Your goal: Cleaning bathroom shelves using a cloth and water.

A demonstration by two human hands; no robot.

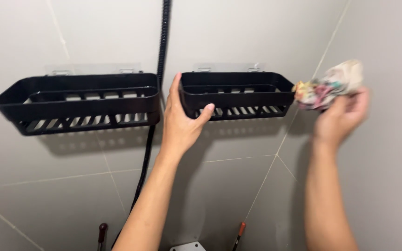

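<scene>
The crumpled cloth point(330, 86) at the upper right of the frame is blurred, its pattern hard to make out, and two handles at the bottom edge are cut off. Grey tiled walls meeting in a corner are seen, with a black hose point(157, 93) hung between two black shelves. The right-hand shelf point(243, 95) at centre is clasped at its left end by the left hand point(182, 122), while the cloth is pinched in the right hand point(343, 115), just beside the shelf's right end.
</scene>
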